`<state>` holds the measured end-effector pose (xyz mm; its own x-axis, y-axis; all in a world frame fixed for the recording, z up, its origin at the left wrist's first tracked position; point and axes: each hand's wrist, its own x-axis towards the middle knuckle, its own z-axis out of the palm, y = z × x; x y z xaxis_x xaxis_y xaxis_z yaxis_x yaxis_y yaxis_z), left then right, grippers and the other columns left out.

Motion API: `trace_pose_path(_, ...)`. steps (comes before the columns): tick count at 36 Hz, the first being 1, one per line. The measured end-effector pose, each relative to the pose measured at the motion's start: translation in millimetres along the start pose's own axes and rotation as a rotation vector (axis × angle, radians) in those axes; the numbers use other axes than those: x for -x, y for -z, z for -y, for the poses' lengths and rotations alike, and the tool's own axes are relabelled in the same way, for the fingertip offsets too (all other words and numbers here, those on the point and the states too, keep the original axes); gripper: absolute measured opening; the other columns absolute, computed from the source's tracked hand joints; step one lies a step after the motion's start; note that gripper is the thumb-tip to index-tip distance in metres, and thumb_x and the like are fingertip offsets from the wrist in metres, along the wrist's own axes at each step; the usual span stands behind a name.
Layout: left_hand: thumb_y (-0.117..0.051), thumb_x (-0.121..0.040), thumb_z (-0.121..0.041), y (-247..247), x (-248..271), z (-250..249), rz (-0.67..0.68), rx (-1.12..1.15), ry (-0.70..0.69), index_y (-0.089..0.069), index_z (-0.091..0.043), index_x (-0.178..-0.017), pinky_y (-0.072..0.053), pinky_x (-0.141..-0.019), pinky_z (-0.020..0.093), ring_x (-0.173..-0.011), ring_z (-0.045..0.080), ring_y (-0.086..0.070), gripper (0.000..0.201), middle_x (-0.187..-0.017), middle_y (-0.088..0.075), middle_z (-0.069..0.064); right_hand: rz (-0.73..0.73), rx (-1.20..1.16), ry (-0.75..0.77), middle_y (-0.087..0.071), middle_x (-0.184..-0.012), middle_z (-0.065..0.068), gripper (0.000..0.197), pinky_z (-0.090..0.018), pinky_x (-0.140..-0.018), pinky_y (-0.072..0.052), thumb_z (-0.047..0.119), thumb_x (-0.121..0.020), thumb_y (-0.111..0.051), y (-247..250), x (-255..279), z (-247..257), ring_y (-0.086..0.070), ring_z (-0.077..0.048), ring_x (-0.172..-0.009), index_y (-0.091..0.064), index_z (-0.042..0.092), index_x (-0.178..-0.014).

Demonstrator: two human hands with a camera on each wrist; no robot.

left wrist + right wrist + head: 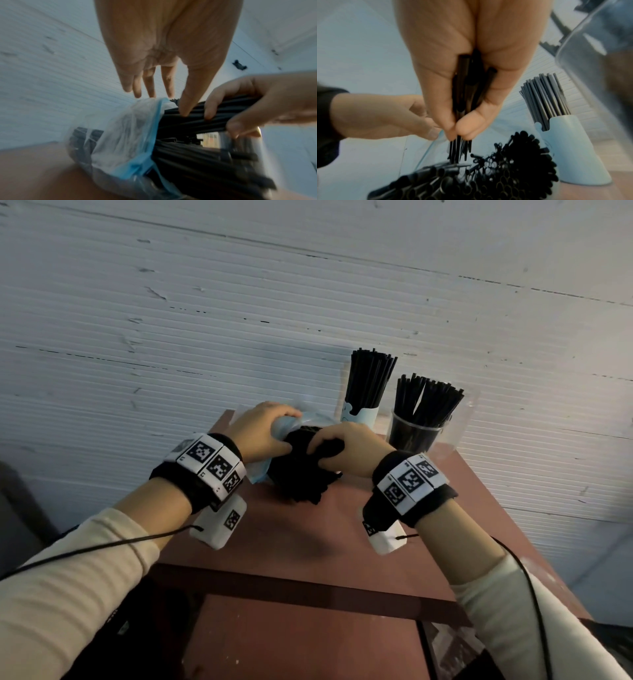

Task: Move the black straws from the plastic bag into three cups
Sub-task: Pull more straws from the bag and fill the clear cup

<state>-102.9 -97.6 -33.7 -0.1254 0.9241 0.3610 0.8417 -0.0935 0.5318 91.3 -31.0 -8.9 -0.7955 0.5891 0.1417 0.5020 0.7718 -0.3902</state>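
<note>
A clear plastic bag (310, 416) with a blue rim (123, 129) lies on the brown table (308, 542), full of black straws (301, 477). My left hand (274, 433) holds the bag's mouth, fingers over the top and thumb (184, 111) on the straws. My right hand (325, 450) grips a bunch of black straws (462, 88) at the bag's opening; their ends stick out below the fingertips (462, 129). A light blue cup (359, 414) and a clear cup (416, 434) stand behind, both packed with upright black straws.
A white ribbed wall (205, 320) rises right behind the table. The two filled cups stand at the table's far right corner. A clear container wall (590, 54) looms close on the right in the right wrist view. The table's near edge (308, 587) drops off below my wrists.
</note>
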Motion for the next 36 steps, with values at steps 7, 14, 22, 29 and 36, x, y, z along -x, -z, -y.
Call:
trace_pose_path(7, -0.085, -0.064, -0.015, -16, 4, -47, 0.1, -0.097, -0.28, -0.056, -0.015, -0.13, -0.037, -0.107, 0.033, -0.124, 0.017, -0.048, 0.072, -0.128, -0.057, 0.003, 0.025, 0.03, 0.006, -0.066, -0.097, 0.003, 0.028, -0.019, -0.079, -0.05, 0.013, -0.079, -0.07, 28, 41, -3, -0.061, -0.012, -0.086, -0.072, 0.031, -0.101)
trace_pose_path(14, -0.083, -0.07, -0.038, -40, -5, -80, 0.102, -0.312, -0.258, -0.057, -0.023, -0.118, -0.04, -0.091, 0.024, -0.106, 0.014, -0.059, 0.056, -0.108, -0.066, -0.007, 0.019, 0.069, 0.054, -0.063, -0.092, 0.017, 0.028, -0.001, -0.066, -0.039, 0.021, -0.08, -0.072, 53, 72, -6, -0.055, 0.008, -0.077, -0.071, 0.036, -0.104)
trace_pose_path(22, -0.063, -0.09, -0.046, -45, -7, -111, 0.039, -0.018, -0.125, -0.05, -0.04, -0.074, -0.035, -0.056, 0.003, -0.064, -0.013, -0.056, 0.021, -0.065, -0.053, -0.018, -0.263, -0.061, 0.15, -0.065, -0.099, 0.023, 0.026, -0.009, -0.083, -0.04, 0.038, -0.089, -0.064, 97, 100, -7, -0.059, 0.008, -0.093, -0.067, 0.035, -0.115)
trace_pose_path(29, -0.07, -0.082, -0.048, -63, -8, -135, 0.013, 0.484, -0.035, -0.063, -0.016, -0.073, -0.051, -0.076, 0.031, -0.064, 0.013, -0.062, 0.034, -0.067, -0.066, 0.005, -0.654, -0.237, 0.26, -0.06, -0.117, 0.011, 0.021, -0.016, -0.077, -0.05, 0.025, -0.092, -0.06, 112, 97, 3, -0.06, -0.002, -0.098, -0.065, 0.029, -0.113)
trace_pose_path(36, -0.078, -0.079, -0.009, -84, -2, -140, 0.171, 0.733, 0.028, -0.062, -0.012, -0.089, -0.053, -0.088, 0.033, -0.082, 0.017, -0.065, 0.019, -0.08, -0.067, 0.005, -0.579, -0.058, 0.277, -0.064, -0.11, 0.012, 0.025, -0.01, -0.088, -0.043, 0.025, -0.097, -0.051, 89, 81, 2, -0.057, 0.003, -0.102, -0.069, 0.018, -0.113)
